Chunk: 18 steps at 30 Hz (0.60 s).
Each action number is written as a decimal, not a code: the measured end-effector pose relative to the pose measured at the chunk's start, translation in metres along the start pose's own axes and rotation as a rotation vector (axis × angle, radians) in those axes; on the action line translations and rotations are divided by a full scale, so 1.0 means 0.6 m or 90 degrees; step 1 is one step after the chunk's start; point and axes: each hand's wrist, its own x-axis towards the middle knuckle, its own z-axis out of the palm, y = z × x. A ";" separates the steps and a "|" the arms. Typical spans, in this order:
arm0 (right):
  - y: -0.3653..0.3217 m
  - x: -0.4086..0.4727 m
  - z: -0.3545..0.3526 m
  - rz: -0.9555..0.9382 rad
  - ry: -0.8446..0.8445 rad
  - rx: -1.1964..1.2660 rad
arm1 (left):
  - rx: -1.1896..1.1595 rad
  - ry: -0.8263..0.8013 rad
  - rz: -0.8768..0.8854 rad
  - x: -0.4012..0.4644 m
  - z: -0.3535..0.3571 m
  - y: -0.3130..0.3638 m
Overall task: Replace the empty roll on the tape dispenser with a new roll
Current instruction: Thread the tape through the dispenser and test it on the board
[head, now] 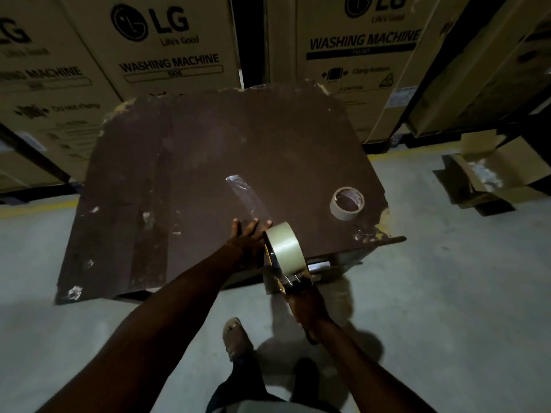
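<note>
A full pale roll of tape [284, 244] sits on the tape dispenser [286, 277], held over the near edge of a dark brown board [179, 162]. My right hand [307, 305] grips the dispenser's handle from below. My left hand [249, 238] lies with straight fingers against the left side of the roll. A clear strip of tape [246, 193] runs from the roll away across the board. The empty cardboard core [346, 203] lies on the board to the right, apart from both hands.
Tall cardboard boxes of washing machines [167, 46] stand behind and beside the board. An open carton [495, 174] lies on the grey floor at the right. The board's corners are chipped. My feet [237, 338] stand on the floor below.
</note>
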 end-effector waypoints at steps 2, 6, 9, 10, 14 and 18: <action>0.024 -0.008 0.005 -0.015 0.034 -0.054 | 0.058 -0.057 0.012 -0.014 0.004 0.018; 0.063 -0.026 0.012 0.051 0.036 -0.055 | 0.047 -0.068 0.044 -0.023 0.010 0.031; 0.073 -0.031 0.016 0.080 0.045 -0.044 | 0.035 -0.094 0.044 -0.021 0.022 0.029; 0.074 -0.035 0.017 0.091 0.052 -0.043 | 0.030 -0.096 0.054 -0.022 0.023 0.029; 0.092 -0.051 0.021 0.104 0.056 -0.077 | 0.035 -0.102 0.079 -0.025 0.013 0.026; 0.112 -0.048 0.024 0.108 0.061 -0.064 | 0.032 -0.119 0.071 -0.024 0.009 0.028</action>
